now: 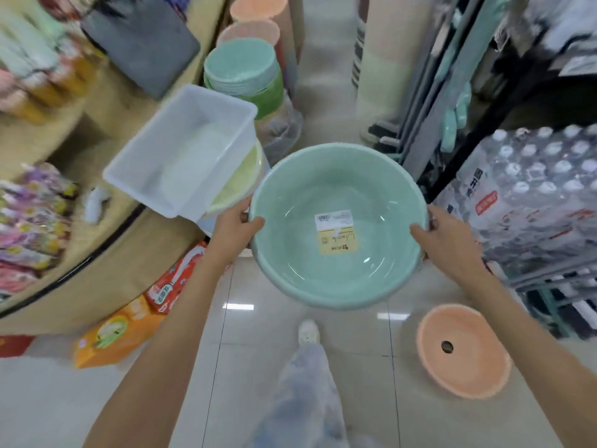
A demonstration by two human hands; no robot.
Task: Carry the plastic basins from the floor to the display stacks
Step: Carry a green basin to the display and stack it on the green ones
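Fingers [420,231] of both hands clasp round, glossy green basin [355,270].

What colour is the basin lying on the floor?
Peach-orange basin, seen best in the head view.

pale glossy floor tiles [223,376] run below the left-hand fingers [253,224], with bright ceiling-light reflections [238,306] on them. a curved wooden display counter [106,279] stands left of those fingers, and orange and red packets [129,324] lean at its base. beyond the right-hand fingers [420,232], to their right, is dark metal shelving [452,156], with shrink-wrapped bottled water [533,189] beside it. rolled mats [378,76] stand well ahead of the fingers.
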